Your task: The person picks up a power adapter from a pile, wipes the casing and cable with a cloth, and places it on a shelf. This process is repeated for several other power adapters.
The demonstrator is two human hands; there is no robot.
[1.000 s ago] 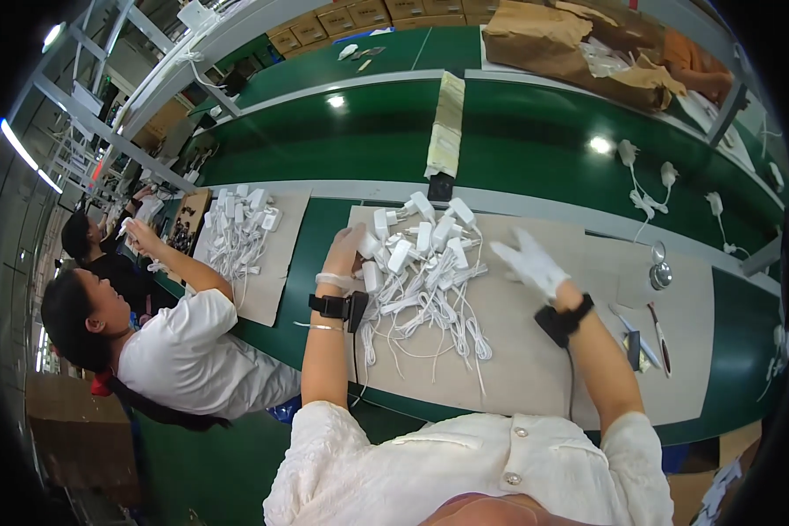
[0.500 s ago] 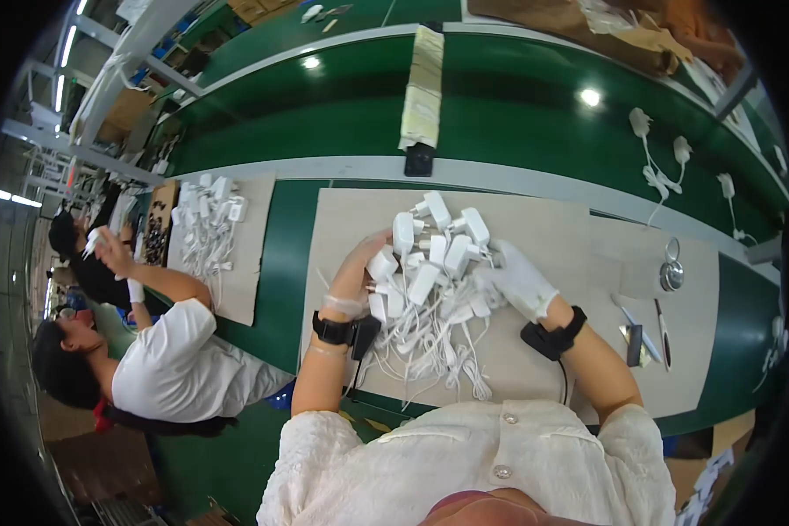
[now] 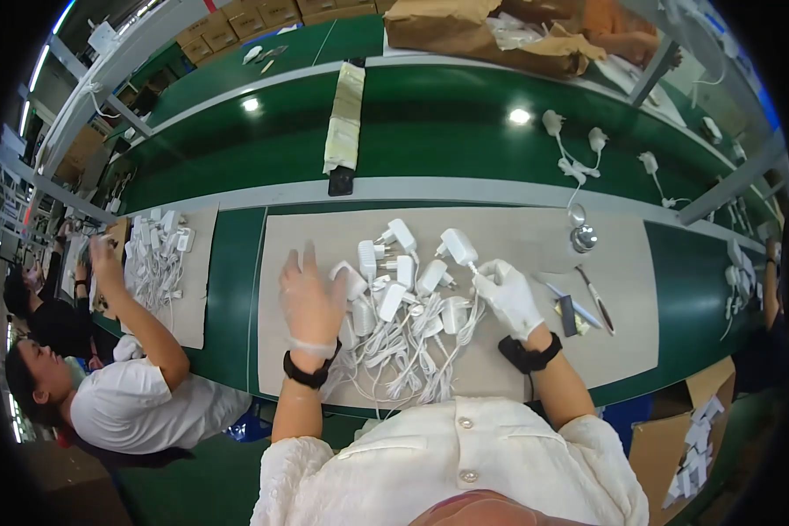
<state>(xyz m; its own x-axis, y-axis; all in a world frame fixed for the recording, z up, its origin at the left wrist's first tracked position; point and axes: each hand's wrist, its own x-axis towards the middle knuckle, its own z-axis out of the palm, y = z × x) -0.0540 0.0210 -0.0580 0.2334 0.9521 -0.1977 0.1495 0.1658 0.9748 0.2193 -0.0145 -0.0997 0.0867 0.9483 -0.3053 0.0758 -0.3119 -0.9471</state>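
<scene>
A heap of white power adapters (image 3: 396,299) with bundled cables lies on the cardboard sheet (image 3: 324,230) before me. At the heap's left edge is my left hand (image 3: 312,302), its fingers spread and holding nothing; it looks thinly gloved. My right hand (image 3: 508,298), in a white glove, is closed at the heap's right side. Its fingertips pinch the cable end of one power adapter (image 3: 457,246), whose body points away toward the upper left. The cable bundle of this adapter seems to hang below my fingers, partly mixed with the heap.
Right of the heap lie a pen-like tool (image 3: 595,300), a small dark block (image 3: 568,316) and a round metal container (image 3: 583,238). Adapters hang over the green panel (image 3: 447,123). A co-worker (image 3: 140,394) sits at left beside another adapter pile (image 3: 156,254). A carton (image 3: 657,456) stands lower right.
Both hands were cupped around the heap. My left hand has lifted off and spread its fingers; my right now pinches one adapter by its cable end. The whole view has shifted.
</scene>
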